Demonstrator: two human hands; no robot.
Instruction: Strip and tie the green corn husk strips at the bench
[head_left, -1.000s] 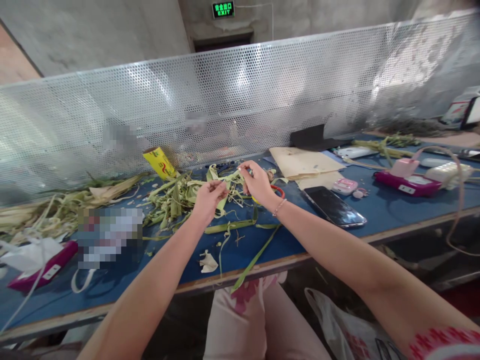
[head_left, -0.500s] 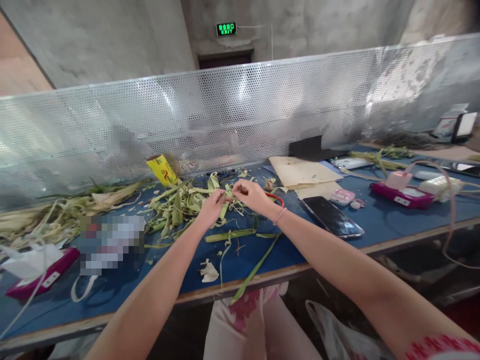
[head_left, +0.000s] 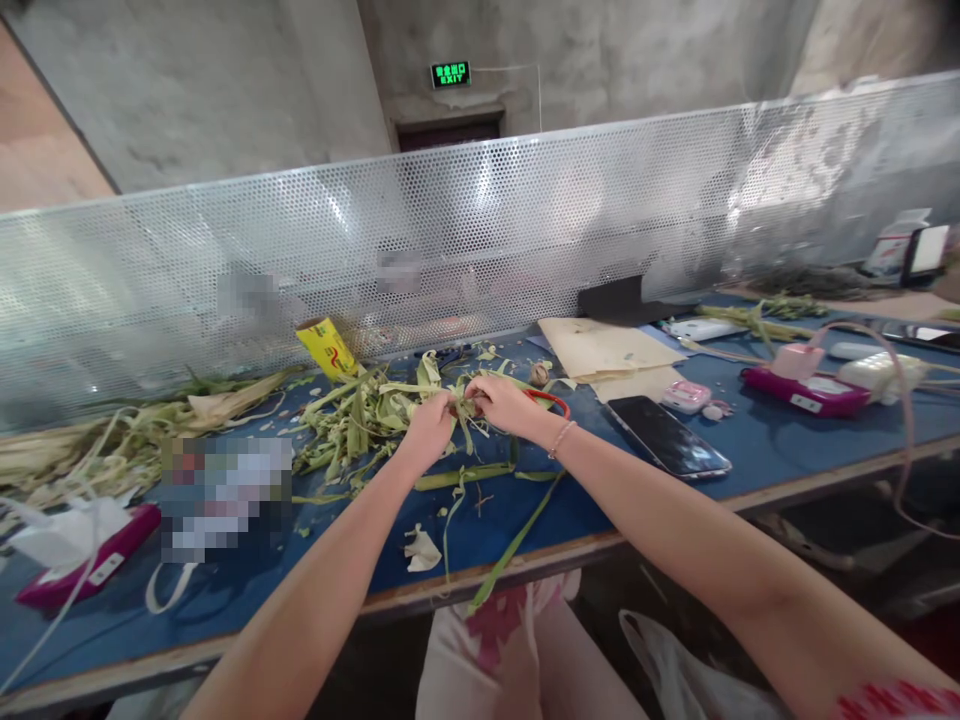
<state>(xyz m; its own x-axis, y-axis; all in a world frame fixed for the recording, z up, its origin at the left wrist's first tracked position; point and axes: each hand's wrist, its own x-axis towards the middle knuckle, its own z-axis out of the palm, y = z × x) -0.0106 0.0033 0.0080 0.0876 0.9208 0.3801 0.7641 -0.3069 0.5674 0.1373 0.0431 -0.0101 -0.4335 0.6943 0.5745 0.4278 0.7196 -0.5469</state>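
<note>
closer together than a second ago come the left hand (head_left: 433, 420) and right hand (head_left: 506, 405). from the left: a heap of green husk strips (head_left: 360, 415), apparently unworked; left fingertips, pinching a husk piece (head_left: 464, 410) between the hands; right fingertips, seemingly pinching it too. how much is finished cannot be told.
</note>
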